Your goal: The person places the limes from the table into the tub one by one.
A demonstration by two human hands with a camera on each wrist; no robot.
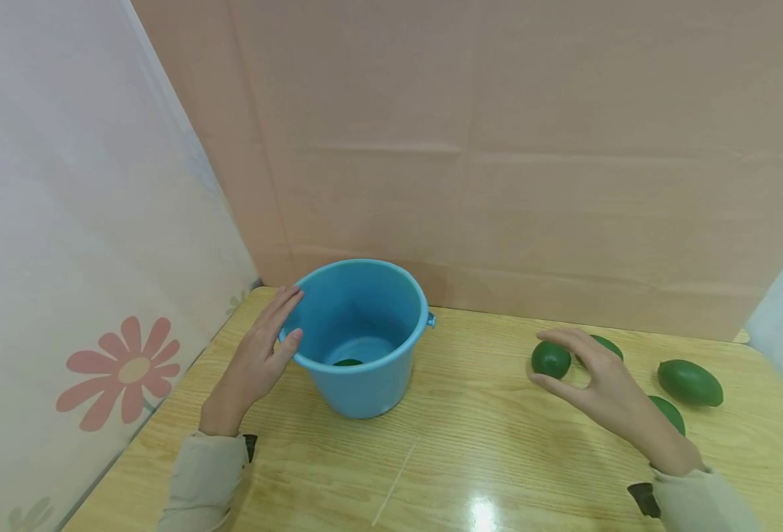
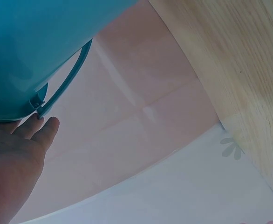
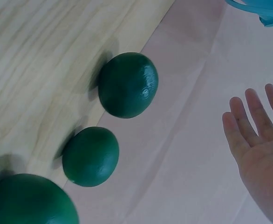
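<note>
A blue plastic bucket [image 1: 365,395] stands on the wooden table, with part of a green fruit [image 1: 347,363] showing at its bottom. My left hand [image 1: 256,358] rests against the bucket's left rim, fingers extended and thumb at the edge. In the left wrist view, its fingertips lie close to the rim and the handle [image 2: 69,80]. Over on the right, my right hand [image 1: 600,384] is spread, thumb and fingers apart beside a smooth green fruit [image 1: 551,360]. Contact with that fruit cannot be made out. The right wrist view shows the palm and parted fingers.
More green fruits lie around the right hand: one behind it [image 1: 608,346], an oval fruit [image 1: 691,382] to its right, and another fruit [image 1: 667,414] partly hidden by the wrist. A brown paper-like backdrop [image 1: 498,185] and a flowered white sheet [image 1: 66,244] border the table.
</note>
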